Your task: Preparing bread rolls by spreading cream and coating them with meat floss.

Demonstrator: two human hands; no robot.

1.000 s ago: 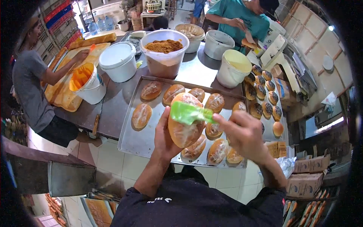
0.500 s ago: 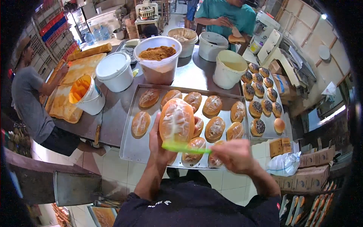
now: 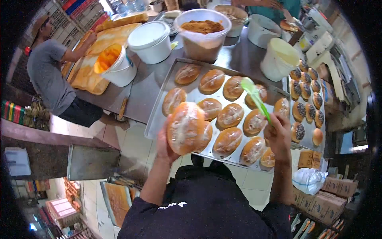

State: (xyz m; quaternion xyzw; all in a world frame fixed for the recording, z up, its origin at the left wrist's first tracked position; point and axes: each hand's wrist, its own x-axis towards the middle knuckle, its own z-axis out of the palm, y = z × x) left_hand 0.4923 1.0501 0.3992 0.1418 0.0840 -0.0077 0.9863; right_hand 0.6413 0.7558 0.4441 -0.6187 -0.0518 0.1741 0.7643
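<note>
Filled golden bun (image 3: pixel 186 127) held upright above the tray; green spatula (image 3: pixel 255 97) raised, tilted.

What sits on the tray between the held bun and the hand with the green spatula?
In the head view, filled buns on the metal tray lie between the left hand's bun and the right hand.

Floor: pale square tiles (image 3: pixel 131 147)
Bench: long grey steel bench (image 3: pixel 147 85)
Storage: brown cardboard boxes (image 3: pixel 330 195) stacked on the floor

Brown cardboard boxes (image 3: pixel 332 195) stacked on the floor at your lower right, white plastic bag (image 3: pixel 309 180) lying just beside them. Small brown carton (image 3: pixel 311 159) above the bag. Pink box (image 3: pixel 59 209) at lower left. No screens or signs readable.
</note>
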